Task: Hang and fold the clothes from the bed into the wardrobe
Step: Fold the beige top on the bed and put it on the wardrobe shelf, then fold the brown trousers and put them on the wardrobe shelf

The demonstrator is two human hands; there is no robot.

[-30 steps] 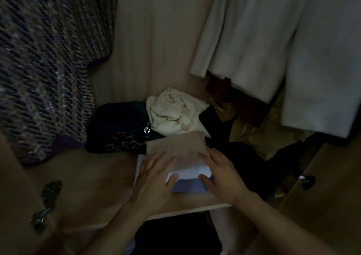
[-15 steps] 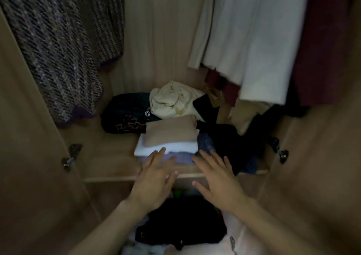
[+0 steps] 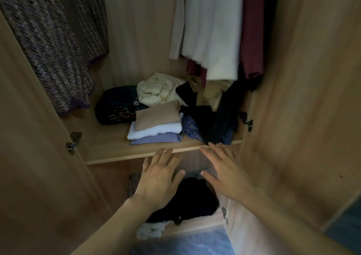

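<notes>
Inside wardrobe (image 3: pixel 140 40): folded stack (image 3: pixel 156 126), beige over white over lilac, sits on shelf (image 3: pixel 109 149) close to near edge. Below shelf lip, left hand (image 3: pixel 160 178) and right hand (image 3: pixel 227 174) hover, fingers spread, holding nothing. Stacking step looks done; next move likely calls for another garment from bed.

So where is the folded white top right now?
The white top lies on the wardrobe shelf, centre of the head view, between the beige top above and the lilac top below.
</notes>
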